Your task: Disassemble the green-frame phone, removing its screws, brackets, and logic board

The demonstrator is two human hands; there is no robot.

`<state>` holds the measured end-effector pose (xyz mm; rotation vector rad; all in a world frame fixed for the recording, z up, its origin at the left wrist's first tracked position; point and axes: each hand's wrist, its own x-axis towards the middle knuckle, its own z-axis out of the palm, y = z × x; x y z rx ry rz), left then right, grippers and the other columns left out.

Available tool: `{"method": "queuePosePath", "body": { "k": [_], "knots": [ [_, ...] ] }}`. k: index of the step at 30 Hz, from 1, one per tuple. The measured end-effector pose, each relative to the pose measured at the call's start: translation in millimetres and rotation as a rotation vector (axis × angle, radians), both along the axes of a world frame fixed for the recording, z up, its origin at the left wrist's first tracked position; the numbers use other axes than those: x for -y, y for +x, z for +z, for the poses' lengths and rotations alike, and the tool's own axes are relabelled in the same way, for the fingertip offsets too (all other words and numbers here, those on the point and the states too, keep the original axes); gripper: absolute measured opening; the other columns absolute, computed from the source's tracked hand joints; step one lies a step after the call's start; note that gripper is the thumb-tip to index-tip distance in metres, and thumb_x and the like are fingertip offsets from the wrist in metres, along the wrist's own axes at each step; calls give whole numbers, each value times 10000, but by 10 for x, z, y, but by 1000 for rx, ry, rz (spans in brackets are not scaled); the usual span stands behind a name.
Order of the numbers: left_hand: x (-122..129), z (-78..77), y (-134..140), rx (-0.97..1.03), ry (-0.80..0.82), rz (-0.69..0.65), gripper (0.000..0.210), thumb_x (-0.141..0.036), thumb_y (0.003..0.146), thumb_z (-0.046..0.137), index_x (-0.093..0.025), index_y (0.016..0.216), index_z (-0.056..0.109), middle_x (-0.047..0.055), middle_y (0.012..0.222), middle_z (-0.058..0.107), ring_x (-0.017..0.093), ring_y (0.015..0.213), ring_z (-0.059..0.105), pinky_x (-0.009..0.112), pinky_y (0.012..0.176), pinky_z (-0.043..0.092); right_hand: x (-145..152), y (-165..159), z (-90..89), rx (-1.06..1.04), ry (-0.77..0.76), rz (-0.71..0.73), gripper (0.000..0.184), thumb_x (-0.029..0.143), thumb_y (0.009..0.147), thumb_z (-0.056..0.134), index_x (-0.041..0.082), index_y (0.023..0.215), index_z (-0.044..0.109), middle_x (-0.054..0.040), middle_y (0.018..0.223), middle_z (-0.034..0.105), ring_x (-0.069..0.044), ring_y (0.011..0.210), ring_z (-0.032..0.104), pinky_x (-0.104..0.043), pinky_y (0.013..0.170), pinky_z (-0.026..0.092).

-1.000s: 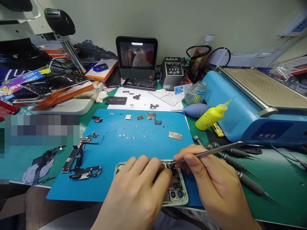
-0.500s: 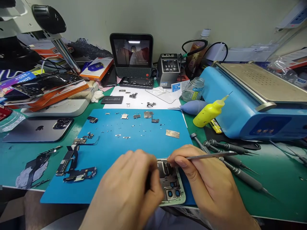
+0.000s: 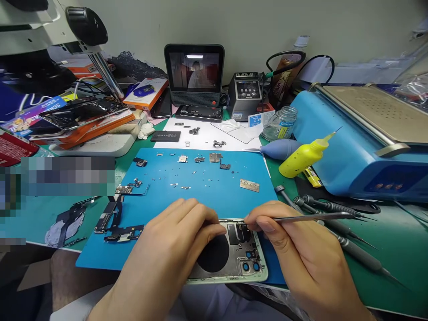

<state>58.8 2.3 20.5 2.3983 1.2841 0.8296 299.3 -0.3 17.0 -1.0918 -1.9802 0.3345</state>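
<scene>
A gutted phone housing [image 3: 234,264] with a pale green rim lies at the mat's near edge, its inside facing up. A black round pad [image 3: 214,255] and blue-tinted camera openings show in it. My left hand [image 3: 167,240] lies across its left part, fingers curled at the far edge and thumb over the inside. In my right hand [image 3: 294,245], thumb and fingers pinch a slim grey metal tool [image 3: 310,217], its rear end sticking out to the right. The tool's working tip is hidden by my fingers at the housing's far right corner.
Small screws and metal parts dot the blue mat [image 3: 197,203]. Circuit boards [image 3: 107,217] lie at left. Screwdrivers [image 3: 359,255], a yellow needle bottle [image 3: 302,158], a blue air blower [image 3: 279,150] and a blue heating machine [image 3: 354,156] stand or lie right. A microscope [image 3: 87,26] overhangs the left.
My view has shifted, so the bench appears farther right. My left hand has drawn back leftward and its thumb has straightened, uncovering the round pad. The right hand keeps its pinch on the tool.
</scene>
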Motion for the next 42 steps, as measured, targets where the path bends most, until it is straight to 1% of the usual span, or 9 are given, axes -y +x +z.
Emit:
{"method": "queuePosePath", "body": {
  "k": [5, 9, 14, 18, 21, 29, 32, 35, 42],
  "knots": [
    [-3, -35, -44, 49, -36, -20, 220, -238, 1248, 537, -253, 1104, 702, -44, 1019, 753, 167, 874, 693, 309, 784, 516, 4, -15, -6, -4, -20, 34, 185, 211, 1208, 538, 283, 1112, 678, 59, 964, 795, -93, 840, 776, -217, 778, 573],
    [-22, -35, 3, 25, -15, -65, 244, -256, 1247, 530, -240, 1129, 743, -19, 1023, 743, 195, 869, 676, 348, 772, 510, 7, -8, -11, 29, 9, -1, 182, 196, 1200, 543, 295, 1129, 678, 50, 976, 808, -120, 842, 791, -247, 786, 589],
    [-52, -48, 68, 14, 5, -70, 243, -244, 1238, 544, -221, 1122, 756, -3, 995, 733, 214, 854, 653, 374, 731, 466, -2, -4, 1, 24, 47, -9, 178, 199, 1194, 555, 304, 1134, 686, 40, 956, 818, -149, 793, 800, -271, 728, 618],
    [-84, -57, 87, -40, 27, -108, 179, -130, 1177, 615, -218, 1138, 766, 9, 1007, 725, 220, 841, 619, 369, 726, 457, 1, 5, -16, -40, 61, -136, 226, 209, 1190, 573, 305, 1082, 747, 33, 877, 798, -142, 686, 772, -261, 627, 615],
    [-92, -44, 71, -124, 62, -151, 201, -56, 1127, 637, -219, 1117, 754, 27, 1037, 718, 235, 841, 579, 377, 722, 441, 23, 17, -36, -109, 69, -230, 249, 206, 1185, 591, 312, 1063, 781, 27, 844, 787, -139, 660, 768, -251, 594, 617],
    [-26, -37, 2, -221, 107, -198, 229, -114, 1202, 527, -219, 1284, 712, 26, 1089, 692, 231, 866, 554, 399, 757, 401, 59, 26, -48, -171, 37, -220, 242, 265, 1201, 593, 323, 1087, 799, 37, 886, 800, -116, 716, 775, -206, 655, 618],
    [9, -37, 4, -283, 177, -219, 310, -172, 1247, 403, -184, 1239, 713, 43, 1061, 686, 244, 852, 546, 419, 746, 393, 75, 24, -52, -200, -6, -221, 249, 313, 1214, 583, 319, 1092, 800, 42, 922, 803, -104, 755, 768, -187, 700, 614],
    [32, -10, 5, -321, 220, -216, 417, -161, 1253, 306, -162, 1149, 709, 57, 1048, 684, 248, 847, 544, 427, 749, 398, 96, 18, -53, -233, -47, -220, 248, 344, 1213, 589, 310, 1093, 802, 37, 946, 805, -109, 763, 761, -197, 712, 613],
    [4, 65, -12, -365, 188, -269, 157, -115, 1173, 575, -153, 1197, 725, 41, 1041, 700, 236, 821, 560, 404, 740, 424, 94, 12, -60, -252, -82, -200, 238, 340, 1211, 593, 316, 1105, 804, 39, 967, 804, -101, 777, 760, -187, 718, 602]
  ]
}}
